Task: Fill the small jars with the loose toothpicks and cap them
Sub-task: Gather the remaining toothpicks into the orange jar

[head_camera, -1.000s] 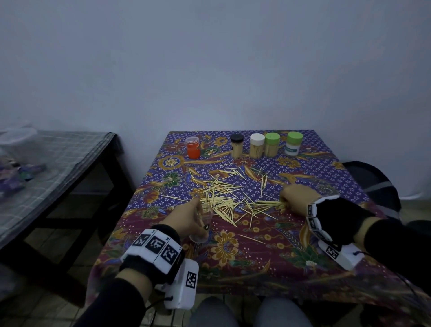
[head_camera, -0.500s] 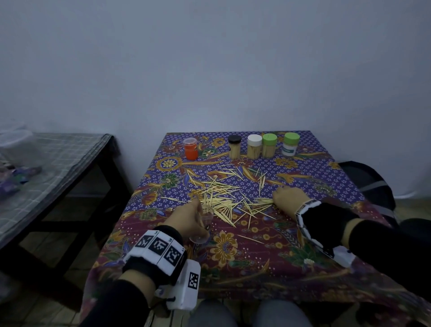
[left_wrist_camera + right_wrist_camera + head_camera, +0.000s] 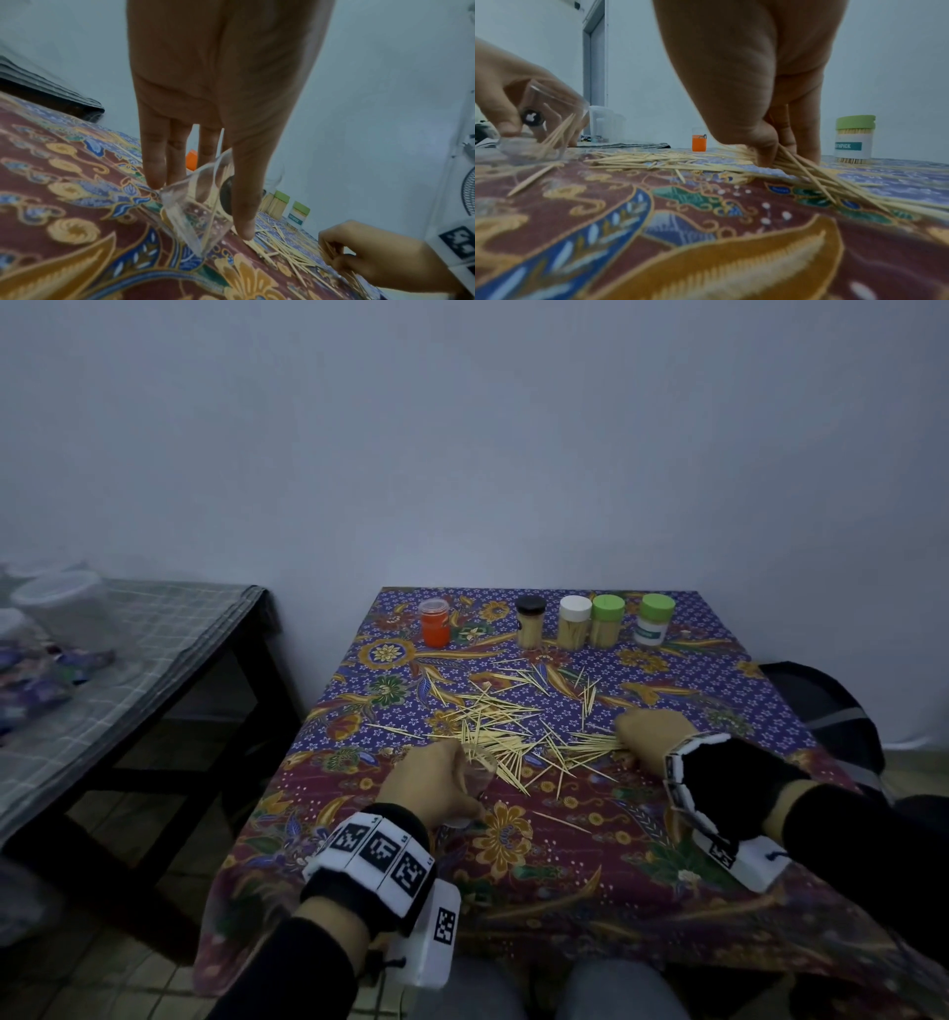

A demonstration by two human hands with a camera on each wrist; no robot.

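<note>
My left hand [image 3: 436,783] grips a small clear jar [image 3: 480,770], tilted on the patterned cloth, open end toward the toothpick pile. A few toothpicks lie inside the clear jar [image 3: 195,207] [image 3: 549,121]. Loose toothpicks [image 3: 513,726] are scattered over the table's middle. My right hand [image 3: 649,737] pinches a bundle of toothpicks [image 3: 805,172] at the pile's right edge, fingertips down on the cloth. At the back stand capped filled jars: a black-capped jar [image 3: 530,621], a white-capped jar [image 3: 574,622], a green-capped jar [image 3: 607,619] and a labelled green-capped jar [image 3: 655,618] [image 3: 854,140].
An orange jar [image 3: 435,624] stands at the back left of the table [image 3: 770,711]. A second table with a checked cloth [image 3: 128,660] and clear plastic containers [image 3: 61,603] stands to the left. A dark chair [image 3: 821,711] sits at the right.
My right hand has drawn left and nearer along the pile's right edge, gathering toothpicks under its fingers. The left hand keeps the tilted jar almost in the same place.
</note>
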